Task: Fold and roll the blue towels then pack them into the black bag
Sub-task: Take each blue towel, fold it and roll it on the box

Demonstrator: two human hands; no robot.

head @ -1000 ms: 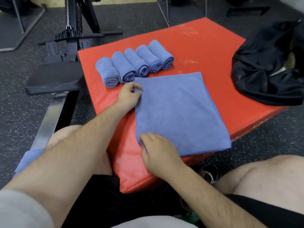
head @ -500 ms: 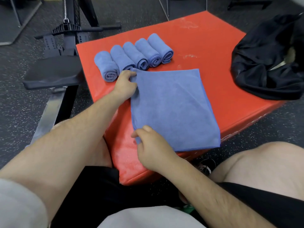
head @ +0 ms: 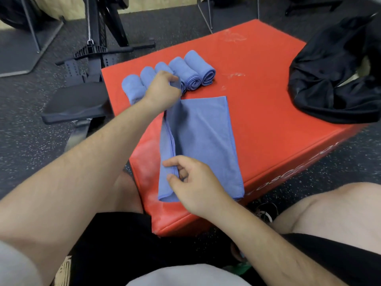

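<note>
Pinching the far corner of the blue towel [head: 204, 137], the left grip [head: 162, 89] sits just above centre in the frame. Its fingers curl around the cloth and hold that corner up off the surface. The right grip [head: 195, 182], lower centre, nips the near part of the same edge between thumb and forefinger, with the other fingers loosely bent behind. Between the two grips the towel's left edge stands raised as a doubled ridge. The rest of the cloth lies flat to the right, and its near end reaches the front edge of the red padded box [head: 257, 120].

Behind the left grip, five rolled towels [head: 190, 73] lie side by side and touching, in a slanted row on the box's far left part. The grip hides parts of the middle ones. The black bag [head: 334, 83] slumps in a crumpled heap at the upper right of the frame, on the box's right corner and well apart from the towels.

A black padded seat [head: 76, 102] sits just beside the box at the left of the frame, with a black machine frame [head: 99, 38] behind it on the speckled dark floor [head: 24, 141]. Bare knees and black shorts fill the bottom of the frame.
</note>
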